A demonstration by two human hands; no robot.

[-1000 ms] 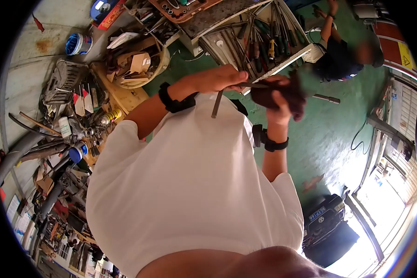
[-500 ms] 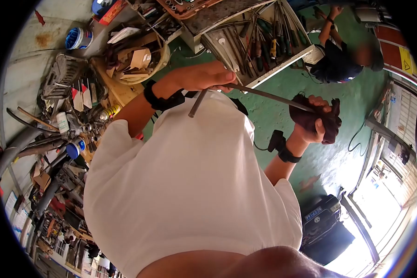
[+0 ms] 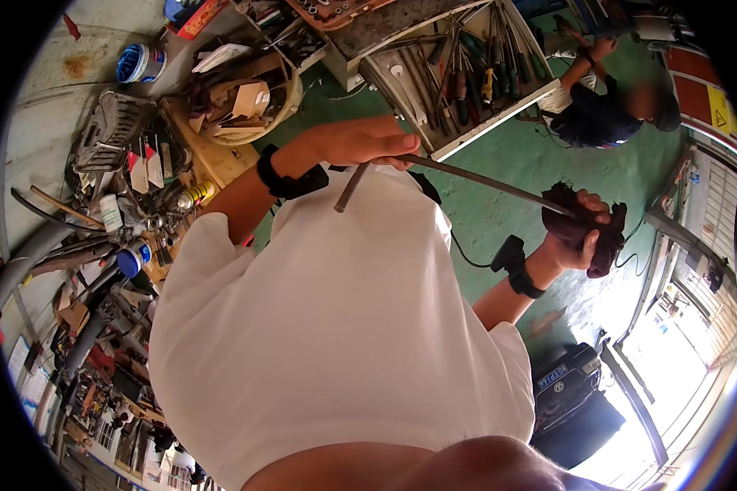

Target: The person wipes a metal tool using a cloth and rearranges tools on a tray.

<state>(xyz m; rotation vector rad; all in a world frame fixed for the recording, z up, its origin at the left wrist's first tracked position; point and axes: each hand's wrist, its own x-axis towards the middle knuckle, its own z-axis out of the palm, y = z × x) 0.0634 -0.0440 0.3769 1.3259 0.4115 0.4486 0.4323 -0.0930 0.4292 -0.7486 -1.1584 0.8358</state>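
A bent, L-shaped metal rod crosses in front of my chest. My left hand grips it near the bend, thumb along the top, and hides the corner itself. The short arm of the rod pokes out below that hand, over my white shirt. Toward the other end, my right hand is closed around a dark maroon cloth, which is wrapped about the long arm. The far tip of the rod is hidden in the cloth. Both wrists wear black straps.
Ahead is an open drawer of screwdrivers and wrenches. A round bin holding cardboard stands to its left, with cluttered shelves and tools beyond. Another person is at the upper right. A dark car sits at the lower right.
My right hand and the cloth have slid outward along the rod, to the right and slightly down. More bare rod shows between my hands. My left hand has barely shifted.
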